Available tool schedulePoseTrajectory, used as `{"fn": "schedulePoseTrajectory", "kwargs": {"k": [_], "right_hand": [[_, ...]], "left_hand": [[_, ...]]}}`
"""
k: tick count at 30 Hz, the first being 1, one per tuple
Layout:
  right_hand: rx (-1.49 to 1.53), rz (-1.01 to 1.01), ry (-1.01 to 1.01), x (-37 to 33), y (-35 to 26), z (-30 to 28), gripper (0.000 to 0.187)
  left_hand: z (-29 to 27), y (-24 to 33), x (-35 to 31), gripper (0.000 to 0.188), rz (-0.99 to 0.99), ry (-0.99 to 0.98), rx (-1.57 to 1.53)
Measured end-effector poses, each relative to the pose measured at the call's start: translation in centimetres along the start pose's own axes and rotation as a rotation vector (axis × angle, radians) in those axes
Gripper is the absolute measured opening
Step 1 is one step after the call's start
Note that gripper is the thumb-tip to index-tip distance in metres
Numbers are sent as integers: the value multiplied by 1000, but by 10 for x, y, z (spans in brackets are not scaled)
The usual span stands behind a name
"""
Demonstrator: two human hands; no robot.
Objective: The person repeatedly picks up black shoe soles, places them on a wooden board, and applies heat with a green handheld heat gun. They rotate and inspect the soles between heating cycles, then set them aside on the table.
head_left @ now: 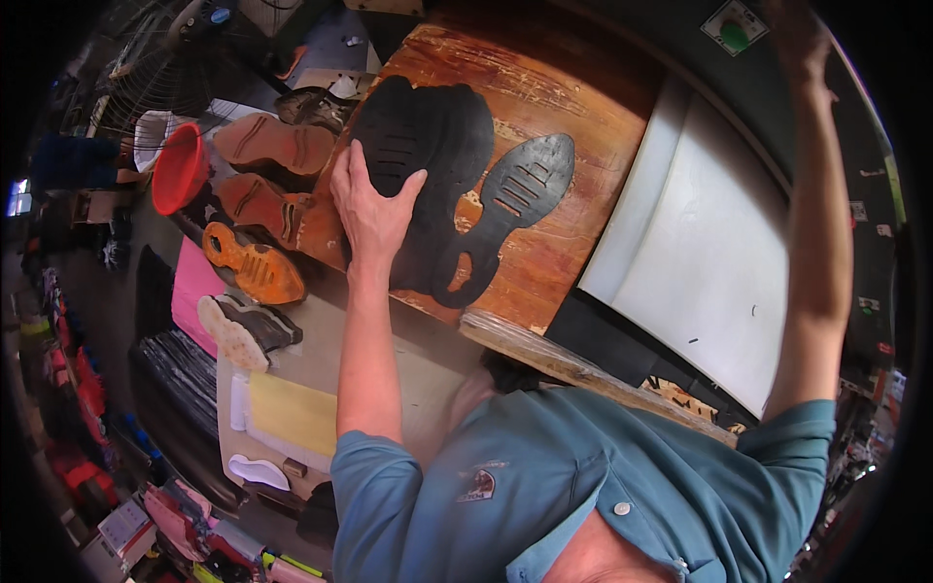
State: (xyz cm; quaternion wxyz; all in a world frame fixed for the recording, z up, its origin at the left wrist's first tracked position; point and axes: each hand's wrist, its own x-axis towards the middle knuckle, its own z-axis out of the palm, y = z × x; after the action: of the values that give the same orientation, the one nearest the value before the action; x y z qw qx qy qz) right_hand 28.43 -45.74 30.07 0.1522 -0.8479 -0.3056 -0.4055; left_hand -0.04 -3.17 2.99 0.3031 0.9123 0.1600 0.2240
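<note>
My left hand [372,209] grips the near-left edge of a pile of black sole pieces [457,126]. Its thumb lies across the top and its index finger runs along the left side. Slots are cut through the sole under it. Right of the pile, a single black slotted sole piece [530,180] with a loop-shaped heel lies on the worn orange-brown board [554,257]. My right hand [802,44] is raised high at the far right against a dark machine panel, near a green button [735,37]. Its fingers are blurred and partly cut off.
Left of the board stand rusty sole-shaped cutting dies [272,144], an orange one [258,267] and a pale-edged one [248,330]. Beyond are a red basin [180,170] and a fan [160,73]. A white panel [695,243] lies right; a wooden bar [583,369] edges the near side.
</note>
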Motion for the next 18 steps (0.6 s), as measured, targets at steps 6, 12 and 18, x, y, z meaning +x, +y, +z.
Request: {"fn": "schedulePoseTrajectory", "kwargs": {"k": [6, 12, 18], "right_hand": [[54, 274, -721, -177, -183, 102, 89], [205, 425, -643, -234, -250, 115, 89], [316, 434, -676, -228, -243, 117, 82]], "left_hand": [[-8, 12, 20, 103, -85, -115, 157], [-4, -1, 28, 102, -271, -74, -248], [11, 0, 37, 79, -322, -227, -212]]}}
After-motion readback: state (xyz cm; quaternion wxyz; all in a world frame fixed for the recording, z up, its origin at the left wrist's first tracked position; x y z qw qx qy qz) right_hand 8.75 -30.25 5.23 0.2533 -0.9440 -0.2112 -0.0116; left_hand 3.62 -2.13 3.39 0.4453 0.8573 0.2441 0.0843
